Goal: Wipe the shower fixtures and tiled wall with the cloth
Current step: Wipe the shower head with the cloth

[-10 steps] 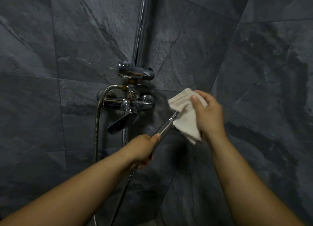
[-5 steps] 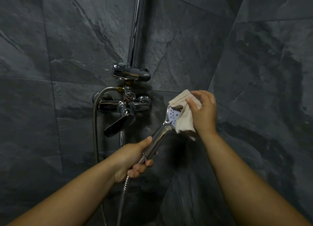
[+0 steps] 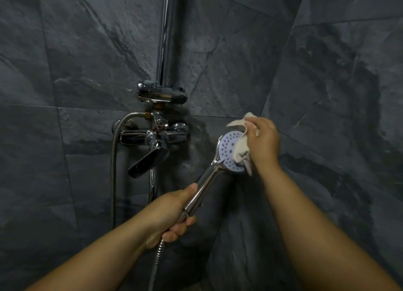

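1 showerhead (image 3: 227,148), 1 cloth (image 3: 241,148)

From my end I see 2 arms, approx the same build. Left forearm (image 3: 98,258) and right forearm (image 3: 316,225) are bare all the way back to the frame edge, smooth, fairly full, shaded on the undersides. Left hand (image 3: 170,214) is bare, w/ short rounded fingers & a thumbnail (image 3: 193,186) that looks trimmed short. Right hand (image 3: 263,142) is bare too, slightly blurred, so nails etc. I can't make out.
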Available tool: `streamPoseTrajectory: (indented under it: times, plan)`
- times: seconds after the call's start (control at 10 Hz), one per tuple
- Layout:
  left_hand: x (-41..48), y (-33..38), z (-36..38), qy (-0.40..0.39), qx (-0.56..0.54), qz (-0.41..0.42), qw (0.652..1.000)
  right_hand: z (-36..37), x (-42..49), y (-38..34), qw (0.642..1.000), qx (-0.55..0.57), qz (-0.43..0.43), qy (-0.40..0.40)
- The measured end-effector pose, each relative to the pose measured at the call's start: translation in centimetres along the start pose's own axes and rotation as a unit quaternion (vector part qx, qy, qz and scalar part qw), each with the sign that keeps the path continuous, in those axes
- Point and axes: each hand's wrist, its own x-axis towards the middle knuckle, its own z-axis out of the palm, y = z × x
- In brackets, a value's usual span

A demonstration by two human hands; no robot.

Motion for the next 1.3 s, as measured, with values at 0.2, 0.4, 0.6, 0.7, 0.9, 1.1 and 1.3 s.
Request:
streamPoseTrajectory:
  times: [0.2,0.4,0.6,0.7,0.9,1.1,1.3]
  plan:
    - [0.5,0.1,-0.6,0.038,0.078,0.06,0.994,0.7,-2.4,-1.4,0.92,-0.235,-0.295,-0.105]
    - [-0.2,0.0,-0.5,0.027,0.1,0.098,0.99,-0.5,0.8,0.1,0.998,0.01,0.013,-0.055]
    - [0.2,0.1,0.2,0.013,0.028,0.094,0.995,-0.9,-1.5,-1.9,0.895,0.318,0.304,-0.071]
    - [0.9,0.6,0.4,0.013,0.008,0.092,0.996,0.0,-3.7,-3.4,0.843,0.401,0.352,-0.067]
    - [1.4,-0.5,1.1,-0.003,-0.034,0.079,0.996,0.6,-6.3,-4.0,0.854,0.39,0.331,-0.093]
    - [1.9,-0.1,1.5,0.0,-0.003,0.094,0.996,0.6,-9.6,-4.4,0.801,0.401,0.391,-0.209]
    - [1.7,0.1,1.9,-0.014,-0.025,0.087,0.996,0.7,-8.8,-4.7,0.801,0.411,0.38,-0.212]
